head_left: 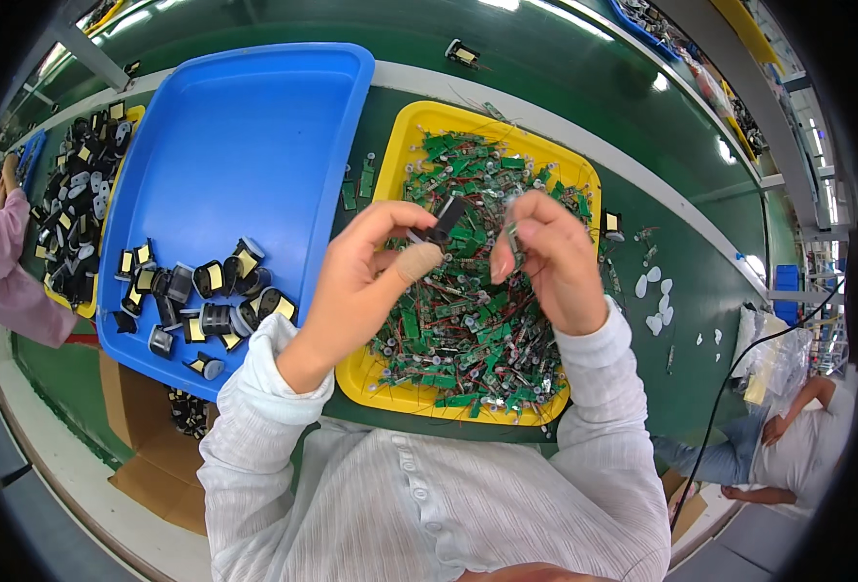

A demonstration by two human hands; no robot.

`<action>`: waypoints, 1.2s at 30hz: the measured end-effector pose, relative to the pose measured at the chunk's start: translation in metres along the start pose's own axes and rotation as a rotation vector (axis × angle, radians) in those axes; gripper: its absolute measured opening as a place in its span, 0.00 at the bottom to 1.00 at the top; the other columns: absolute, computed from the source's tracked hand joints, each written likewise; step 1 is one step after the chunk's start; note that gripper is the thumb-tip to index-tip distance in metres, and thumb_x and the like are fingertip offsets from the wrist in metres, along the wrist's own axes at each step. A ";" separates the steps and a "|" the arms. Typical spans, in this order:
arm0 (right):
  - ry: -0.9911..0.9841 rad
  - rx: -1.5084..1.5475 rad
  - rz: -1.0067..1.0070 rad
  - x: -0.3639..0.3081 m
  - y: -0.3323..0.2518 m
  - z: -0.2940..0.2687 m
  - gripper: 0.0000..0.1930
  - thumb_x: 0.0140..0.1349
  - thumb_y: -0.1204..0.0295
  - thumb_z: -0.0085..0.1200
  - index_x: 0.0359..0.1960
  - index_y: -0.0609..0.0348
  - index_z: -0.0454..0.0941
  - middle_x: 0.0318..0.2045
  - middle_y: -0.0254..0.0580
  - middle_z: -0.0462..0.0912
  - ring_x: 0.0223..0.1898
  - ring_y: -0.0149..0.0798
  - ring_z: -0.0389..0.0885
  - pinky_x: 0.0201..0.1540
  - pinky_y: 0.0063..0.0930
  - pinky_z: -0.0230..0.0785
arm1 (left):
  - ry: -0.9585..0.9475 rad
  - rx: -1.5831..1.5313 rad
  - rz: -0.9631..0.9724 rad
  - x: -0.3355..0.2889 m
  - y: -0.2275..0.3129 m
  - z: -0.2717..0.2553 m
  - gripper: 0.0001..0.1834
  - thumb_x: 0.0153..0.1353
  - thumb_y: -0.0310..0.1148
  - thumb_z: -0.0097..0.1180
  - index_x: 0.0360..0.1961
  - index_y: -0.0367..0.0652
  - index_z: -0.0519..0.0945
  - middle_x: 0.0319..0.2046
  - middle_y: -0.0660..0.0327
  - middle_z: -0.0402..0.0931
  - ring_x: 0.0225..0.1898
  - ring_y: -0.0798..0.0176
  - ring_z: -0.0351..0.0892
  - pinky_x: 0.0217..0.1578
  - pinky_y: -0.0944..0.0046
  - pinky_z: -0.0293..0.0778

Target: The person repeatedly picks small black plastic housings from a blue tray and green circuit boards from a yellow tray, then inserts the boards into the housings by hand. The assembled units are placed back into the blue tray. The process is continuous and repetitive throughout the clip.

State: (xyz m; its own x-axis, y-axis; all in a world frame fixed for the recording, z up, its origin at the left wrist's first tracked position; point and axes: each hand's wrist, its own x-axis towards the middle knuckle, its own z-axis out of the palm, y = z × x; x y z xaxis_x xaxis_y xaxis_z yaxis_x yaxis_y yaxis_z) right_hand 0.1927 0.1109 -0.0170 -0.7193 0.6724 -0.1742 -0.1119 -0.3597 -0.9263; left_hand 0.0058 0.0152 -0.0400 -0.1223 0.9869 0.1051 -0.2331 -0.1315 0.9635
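Observation:
My left hand (361,272) grips a small black plastic housing (446,219) between thumb and fingers, above a yellow tray (363,390). A tan wrap (417,261) covers the left thumb. To its right, my right hand (557,254) pinches a small green circuit board (513,241), mostly hidden by the fingers. The housing and the board are apart. Beneath both hands, the yellow tray is heaped with green circuit boards (448,335) that have thin red and black wires and clear round parts.
Left of the yellow tray lies a blue tray (245,116) with several black housings (218,318) at its near end. Beyond it, another yellow tray (140,114) holds more housings beside a co-worker's pink sleeve (24,257). White pieces (655,323) lie at right. A cardboard box (162,475) stands below.

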 end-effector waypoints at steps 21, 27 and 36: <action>0.245 -0.907 -0.702 -0.009 0.021 0.034 0.11 0.44 0.81 0.62 0.30 0.63 0.75 0.23 0.43 0.77 0.24 0.37 0.77 0.26 0.24 0.70 | 0.018 0.203 0.176 -0.001 0.001 0.004 0.14 0.50 0.27 0.61 0.39 0.37 0.75 0.42 0.56 0.70 0.44 0.63 0.73 0.40 0.66 0.75; 0.240 -1.087 -0.918 -0.010 0.018 0.036 0.13 0.40 0.84 0.62 0.29 0.64 0.74 0.22 0.42 0.76 0.23 0.41 0.76 0.24 0.27 0.69 | 0.015 0.176 0.168 -0.003 0.002 0.007 0.12 0.50 0.26 0.60 0.37 0.37 0.75 0.42 0.56 0.71 0.44 0.63 0.73 0.39 0.66 0.76; 0.221 -1.151 -0.997 -0.008 0.017 0.036 0.13 0.39 0.85 0.62 0.29 0.65 0.74 0.20 0.42 0.76 0.23 0.42 0.76 0.24 0.27 0.69 | 0.021 0.169 0.178 -0.003 0.003 0.009 0.11 0.51 0.26 0.59 0.36 0.37 0.75 0.41 0.56 0.71 0.44 0.63 0.73 0.38 0.66 0.75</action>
State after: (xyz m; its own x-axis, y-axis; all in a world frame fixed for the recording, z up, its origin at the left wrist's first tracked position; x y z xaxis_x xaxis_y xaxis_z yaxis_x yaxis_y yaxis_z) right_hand 0.1713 0.0759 -0.0194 -0.5518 0.4452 0.7052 0.1774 0.8889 -0.4223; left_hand 0.0137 0.0129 -0.0351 -0.1676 0.9471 0.2736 -0.0411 -0.2840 0.9579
